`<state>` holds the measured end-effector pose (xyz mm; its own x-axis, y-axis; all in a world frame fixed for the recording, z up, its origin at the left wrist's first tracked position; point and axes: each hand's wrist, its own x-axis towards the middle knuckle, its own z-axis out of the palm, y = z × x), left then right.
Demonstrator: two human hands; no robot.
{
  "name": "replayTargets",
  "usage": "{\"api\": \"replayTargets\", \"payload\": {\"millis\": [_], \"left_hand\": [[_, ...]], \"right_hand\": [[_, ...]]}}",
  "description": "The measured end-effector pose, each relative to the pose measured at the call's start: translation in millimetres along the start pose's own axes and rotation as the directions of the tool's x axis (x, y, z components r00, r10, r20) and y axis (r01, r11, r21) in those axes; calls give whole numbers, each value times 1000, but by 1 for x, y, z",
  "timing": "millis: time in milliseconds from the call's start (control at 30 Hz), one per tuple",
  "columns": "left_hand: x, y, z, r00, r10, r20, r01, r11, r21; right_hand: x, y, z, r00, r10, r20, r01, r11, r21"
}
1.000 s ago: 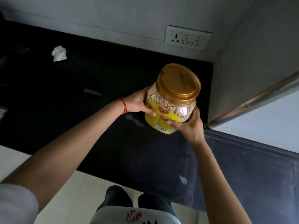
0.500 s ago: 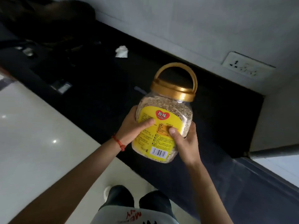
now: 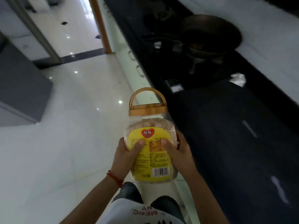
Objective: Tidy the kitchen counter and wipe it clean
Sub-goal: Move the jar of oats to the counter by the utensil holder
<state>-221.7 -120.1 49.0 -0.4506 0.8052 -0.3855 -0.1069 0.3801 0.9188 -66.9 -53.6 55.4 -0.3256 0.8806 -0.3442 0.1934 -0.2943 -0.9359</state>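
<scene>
Your left hand (image 3: 125, 157) and right hand (image 3: 179, 152) each grip the jar (image 3: 150, 143) from its side, thumbs curled over the yellow label (image 3: 149, 151), fingers wrapped round the back. You hold the jar upright in the air over the floor (image 3: 72, 126), just off the surface (image 3: 234, 143) edge at 3 o'clock.

Progress: early, I'd judge. One item is lifted off, not yet put anywhere. Left on the surface: a crumpled white scrap (image 3: 237, 79) at 1 o'clock, pale smears (image 3: 279, 193) at 4 o'clock, a dark wok (image 3: 210, 34) on the stove at 1 o'clock. No cloth in view; wiping looks not yet begun.

Writing: red heart logo (image 3: 148, 133) with two Chinese characters, small Latin line under it probably "MEIWEI", blurred. A barcode (image 3: 161, 171) sits low on the label; the fine print is unreadable. Gold lid (image 3: 147, 109), handle raised. Shirt hem (image 3: 145, 213) at 6 o'clock shows red "MERC", upside down.
</scene>
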Motion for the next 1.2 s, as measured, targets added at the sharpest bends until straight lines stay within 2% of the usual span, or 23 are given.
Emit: {"api": "replayTargets", "payload": {"millis": [200,400,633,867,1033,1200], "left_hand": [[35,1,-103,983,-39,-182,31,998,-47],[81,11,-151,958,-74,-276,37,990,-136],[179,46,-188,931,-78,-356,13,983,-182],[279,102,-226,863,-108,-494,-41,959,-282],[334,121,-264,819,-140,-556,-61,943,-328],[407,133,-321,817,-174,-550,-24,943,-333]], "right_hand": [[50,-16,108,974,14,225,1,998,-68],[111,-38,166,921,26,388,34,989,-146],[221,-77,221,882,-1,471,91,981,-169],[348,-150,286,772,-20,635,195,959,-206],[412,-179,342,705,13,709,211,950,-228],[476,-189,409,709,57,702,178,950,-258]]}}
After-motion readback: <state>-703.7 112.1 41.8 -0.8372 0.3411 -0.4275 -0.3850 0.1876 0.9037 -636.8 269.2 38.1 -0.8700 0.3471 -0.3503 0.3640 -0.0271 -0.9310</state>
